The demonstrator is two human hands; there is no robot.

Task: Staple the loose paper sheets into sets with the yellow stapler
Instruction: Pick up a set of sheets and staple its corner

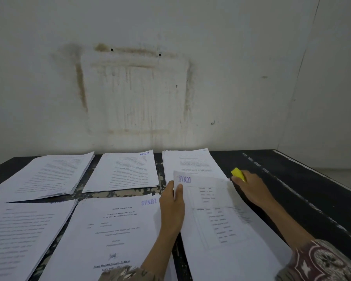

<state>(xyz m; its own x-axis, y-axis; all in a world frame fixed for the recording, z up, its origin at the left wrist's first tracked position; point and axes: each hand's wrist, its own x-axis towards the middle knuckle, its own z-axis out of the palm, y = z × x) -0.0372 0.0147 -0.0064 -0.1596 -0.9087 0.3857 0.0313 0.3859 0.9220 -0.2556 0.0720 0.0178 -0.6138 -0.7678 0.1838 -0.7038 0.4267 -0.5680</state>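
Observation:
My left hand (173, 201) pinches the top left corner of a set of white sheets (221, 224) with a blue stamp, lifted slightly off the table at right. My right hand (251, 189) grips the yellow stapler (238, 173) at the set's top right corner; only the stapler's yellow end shows past my fingers. Whether its jaws are around the paper is hidden by my hand.
Several other paper stacks lie on the dark table (292, 189): three in a back row (126, 171) and two in front at left (114, 230). A stained white wall (170, 78) stands right behind the table. The table's right edge runs diagonally at far right.

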